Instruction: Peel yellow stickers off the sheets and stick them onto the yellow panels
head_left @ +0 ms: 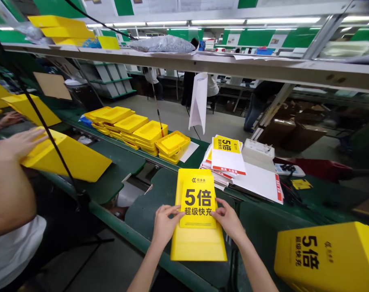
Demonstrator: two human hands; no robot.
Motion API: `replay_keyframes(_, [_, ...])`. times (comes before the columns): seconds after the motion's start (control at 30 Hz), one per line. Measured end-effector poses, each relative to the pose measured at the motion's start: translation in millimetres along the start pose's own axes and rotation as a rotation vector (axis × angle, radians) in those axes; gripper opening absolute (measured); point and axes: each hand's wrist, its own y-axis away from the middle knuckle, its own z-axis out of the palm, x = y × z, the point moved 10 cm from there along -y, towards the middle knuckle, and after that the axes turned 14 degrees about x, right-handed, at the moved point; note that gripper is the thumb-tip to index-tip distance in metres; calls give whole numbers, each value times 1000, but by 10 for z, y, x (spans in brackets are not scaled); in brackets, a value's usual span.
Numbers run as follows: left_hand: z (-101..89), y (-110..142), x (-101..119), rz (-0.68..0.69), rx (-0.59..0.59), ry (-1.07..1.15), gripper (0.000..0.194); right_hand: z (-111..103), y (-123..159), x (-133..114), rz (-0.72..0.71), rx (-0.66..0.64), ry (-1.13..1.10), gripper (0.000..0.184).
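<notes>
A yellow plastic housing (199, 248) sits in front of me on the dark green work surface. Over its upper face lies a yellow printed sticker (198, 221) with large black characters. My left hand (167, 222) has thumb and fingers closed at the sticker's left edge. At the right edge, my right hand (228, 217) pinches it the same way, thumb on the print. Whether the sticker is stuck down or only resting on the housing, I cannot tell.
Stacked yellow plastic trays (135, 123) line the bench's far side. Printed sheets (228, 160) are piled ahead to the right, beside a white box (259, 149). A labelled yellow housing (324, 255) stands at lower right. On the left, a co-worker's arm (9, 182) reaches over another housing (71, 156).
</notes>
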Motion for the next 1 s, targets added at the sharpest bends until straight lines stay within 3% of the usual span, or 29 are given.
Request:
replay_keyframes(0.47, [33,16,-172,-46,13,-28,27,46,-66,107,33,-13,21,51])
replay_keyframes(1.0, [52,15,-211,-60,22,12,27,40,-51,99,24,9,28,47])
